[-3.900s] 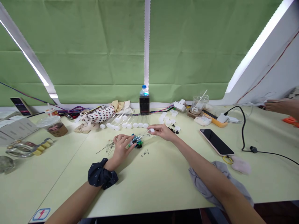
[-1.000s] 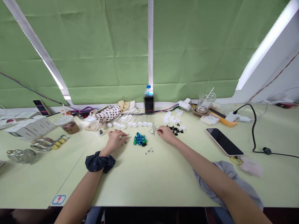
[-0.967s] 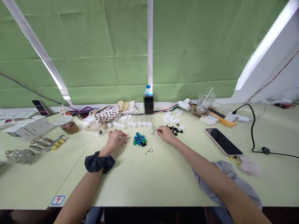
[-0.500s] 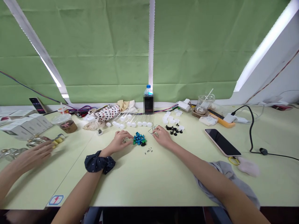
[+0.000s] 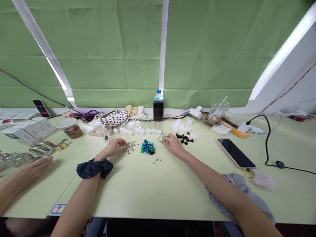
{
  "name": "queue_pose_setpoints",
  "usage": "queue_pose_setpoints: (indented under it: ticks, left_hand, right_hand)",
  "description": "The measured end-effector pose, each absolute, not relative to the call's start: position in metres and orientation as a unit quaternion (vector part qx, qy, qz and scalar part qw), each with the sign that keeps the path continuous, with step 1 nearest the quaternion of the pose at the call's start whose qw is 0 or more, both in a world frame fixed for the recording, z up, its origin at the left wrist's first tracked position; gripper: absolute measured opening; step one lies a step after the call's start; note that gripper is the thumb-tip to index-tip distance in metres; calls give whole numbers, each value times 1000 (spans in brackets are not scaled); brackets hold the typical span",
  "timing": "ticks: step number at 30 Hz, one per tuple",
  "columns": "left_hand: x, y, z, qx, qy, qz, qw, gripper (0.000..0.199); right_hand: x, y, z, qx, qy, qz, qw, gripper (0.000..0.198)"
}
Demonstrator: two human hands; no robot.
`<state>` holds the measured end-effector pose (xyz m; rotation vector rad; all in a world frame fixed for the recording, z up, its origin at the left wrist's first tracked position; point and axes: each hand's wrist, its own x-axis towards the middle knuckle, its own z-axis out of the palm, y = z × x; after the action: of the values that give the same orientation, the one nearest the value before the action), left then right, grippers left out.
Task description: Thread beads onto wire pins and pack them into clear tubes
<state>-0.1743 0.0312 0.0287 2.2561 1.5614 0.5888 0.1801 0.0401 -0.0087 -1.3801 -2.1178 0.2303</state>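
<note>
My left hand (image 5: 113,148), with a dark dotted scrunchie (image 5: 95,168) on the wrist, is closed at the left end of a loose pile of thin metal rods (image 5: 132,144). What its fingertips pinch, if anything, is hidden. My right hand (image 5: 173,144) is pinched on a small bent metal wire piece, beside other thin bent wires (image 5: 161,137). Between the hands lies a heap of shiny blue parts (image 5: 147,145), with some green and black ones in it. Several tiny grey metal bits (image 5: 158,159) are scattered just in front of the heap.
White-capped clear tubes (image 5: 142,131), loose white caps (image 5: 181,126) and black round parts (image 5: 185,138) lie behind. A water bottle (image 5: 158,105) stands at the back. To the right is a phone (image 5: 235,153); at left, a drink cup (image 5: 71,128) and another person's hand (image 5: 34,169).
My left hand has moved left from beside the blue heap to the rods, uncovering them. My right hand stays at the wires. The other person's hand has drawn back toward the front.
</note>
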Motion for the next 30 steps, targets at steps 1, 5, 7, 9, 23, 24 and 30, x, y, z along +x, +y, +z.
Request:
queue_pose_setpoints:
  ticks: [1, 5, 7, 9, 23, 24, 30]
  left_hand:
    - [-173, 32, 27, 793, 546, 212, 169, 29]
    - [-168, 29, 31, 794, 533, 229, 180, 28]
    - [-167, 27, 36, 795, 526, 241, 185, 28]
    - [-165, 24, 42, 793, 519, 257, 189, 29]
    - [-164, 32, 34, 717, 540, 373, 234, 33]
    - [-165, 32, 33, 715, 540, 374, 238, 32]
    - [-164, 31, 33, 718, 538, 364, 251, 32]
  right_hand:
    - [180, 40, -9, -517, -797, 88, 298, 13]
    - [181, 41, -9, -509, -800, 97, 303, 12]
    - [181, 41, -10, -508, -801, 97, 303, 12]
    - [182, 42, -10, -507, -802, 94, 302, 13]
    - [182, 41, -6, -503, -805, 106, 295, 13]
    - [182, 41, -5, -503, -805, 106, 294, 14]
    - [182, 42, -6, -501, -808, 103, 293, 14]
